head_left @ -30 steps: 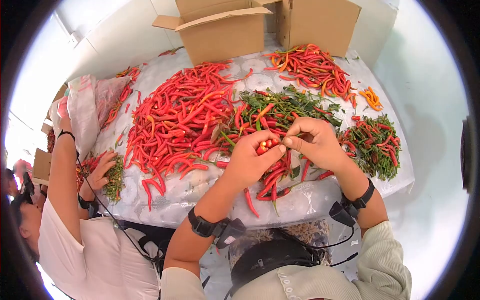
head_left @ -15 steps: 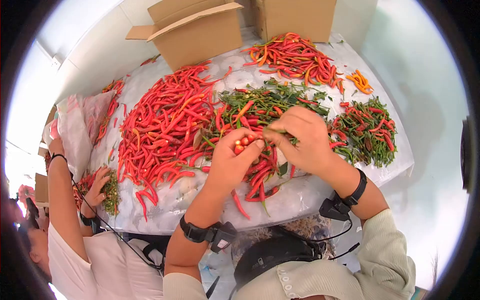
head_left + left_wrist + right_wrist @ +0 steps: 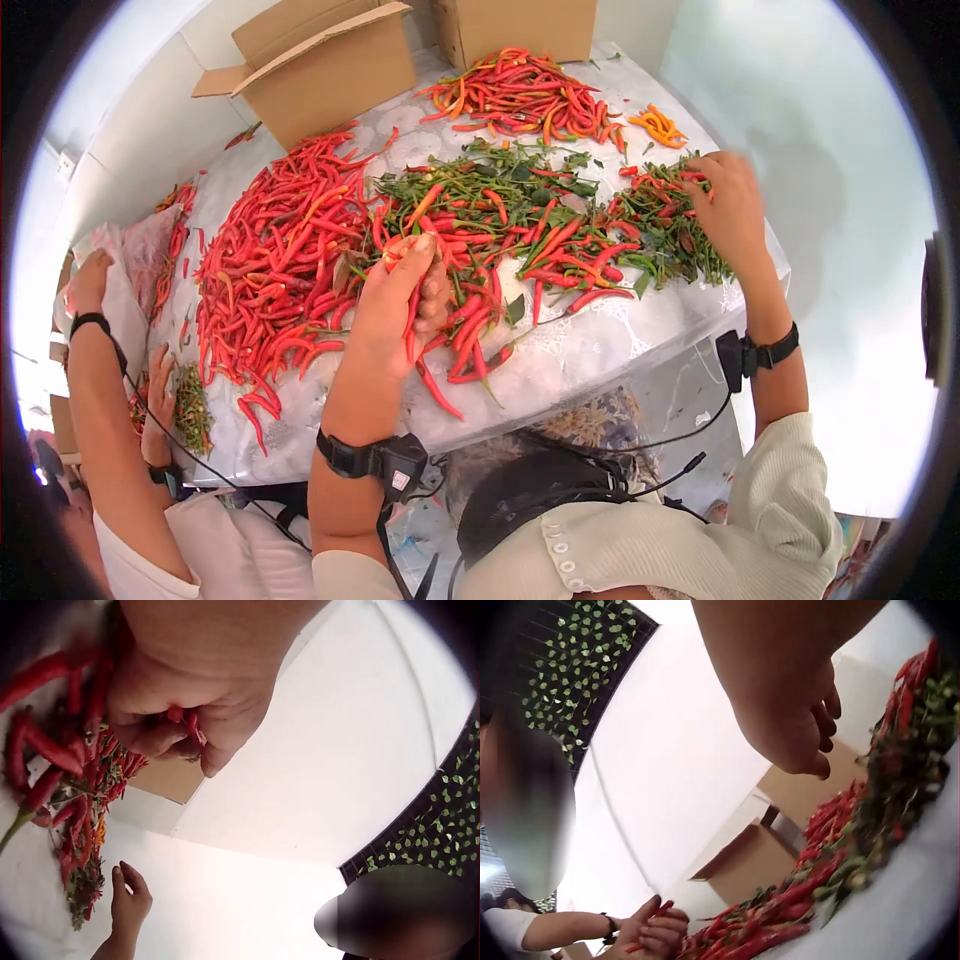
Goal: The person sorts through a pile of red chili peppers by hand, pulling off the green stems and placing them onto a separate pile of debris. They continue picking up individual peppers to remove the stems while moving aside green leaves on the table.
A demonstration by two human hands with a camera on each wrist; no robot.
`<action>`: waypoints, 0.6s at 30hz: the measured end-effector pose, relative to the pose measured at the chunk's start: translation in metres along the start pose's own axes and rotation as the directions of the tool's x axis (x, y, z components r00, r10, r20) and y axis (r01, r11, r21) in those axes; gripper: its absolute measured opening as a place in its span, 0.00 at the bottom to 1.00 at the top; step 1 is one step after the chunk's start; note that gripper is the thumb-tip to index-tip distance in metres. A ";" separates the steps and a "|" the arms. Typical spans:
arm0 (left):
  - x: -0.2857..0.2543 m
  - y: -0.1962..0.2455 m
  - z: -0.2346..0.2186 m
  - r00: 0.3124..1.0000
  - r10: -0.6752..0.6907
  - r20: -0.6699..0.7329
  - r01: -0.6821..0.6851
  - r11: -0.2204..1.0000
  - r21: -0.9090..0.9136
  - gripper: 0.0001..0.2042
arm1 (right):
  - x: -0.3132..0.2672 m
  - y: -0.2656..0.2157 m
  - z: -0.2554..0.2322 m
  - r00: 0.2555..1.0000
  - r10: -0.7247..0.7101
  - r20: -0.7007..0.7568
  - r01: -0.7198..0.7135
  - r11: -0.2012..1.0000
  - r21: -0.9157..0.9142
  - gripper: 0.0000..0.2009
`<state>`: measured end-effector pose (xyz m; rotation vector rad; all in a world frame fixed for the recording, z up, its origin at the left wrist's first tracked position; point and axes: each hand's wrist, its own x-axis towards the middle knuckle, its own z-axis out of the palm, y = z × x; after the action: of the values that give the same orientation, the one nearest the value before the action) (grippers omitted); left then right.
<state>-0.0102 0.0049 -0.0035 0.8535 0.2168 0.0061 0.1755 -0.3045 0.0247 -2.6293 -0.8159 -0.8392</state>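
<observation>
My left hand [image 3: 385, 310] grips several red chilies, whose cut tops [image 3: 402, 246] show between thumb and fingers. It is above the near edge of a mixed heap of chilies with green stems and leaves [image 3: 480, 185]. In the left wrist view, red chili ends [image 3: 193, 724] poke out of the curled fingers. Far to the right, my right hand [image 3: 732, 210] hangs over a pile of green stems [image 3: 680, 240] mixed with some red chilies. Its fingers are loosely bent, and nothing shows in them in the right wrist view.
A large heap of red chilies [image 3: 280, 240] covers the table's left half. Further back lie another chili pile [image 3: 525, 95], a few orange chilies [image 3: 658, 126] and two cardboard boxes [image 3: 335, 80]. At far left another person's arm [image 3: 120, 410] reaches to a white sack [image 3: 125, 290].
My right hand has left the left hand's side and swung right, over the stem pile. The left hand still holds its chilies. The head view has shifted to the right.
</observation>
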 end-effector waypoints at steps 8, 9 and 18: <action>0.002 -0.001 -0.007 0.997 -0.006 0.080 0.007 1.000 -0.020 0.05 | 0.007 -0.083 0.028 0.831 -0.516 0.210 0.386 0.805 0.451 0.09; 0.002 0.000 -0.005 0.998 0.008 0.055 -0.007 1.000 -0.017 0.05 | 0.007 -0.087 0.035 0.809 -0.528 0.259 0.393 0.813 0.429 0.09; 0.004 -0.001 -0.006 0.998 -0.008 0.062 0.011 0.999 -0.045 0.06 | 0.023 -0.086 0.034 0.779 -0.495 0.384 0.324 0.843 0.429 0.09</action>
<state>-0.0080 0.0088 -0.0085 0.8065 0.1617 -0.0241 0.1563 -0.2110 0.0177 -2.3830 -1.5649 -0.0688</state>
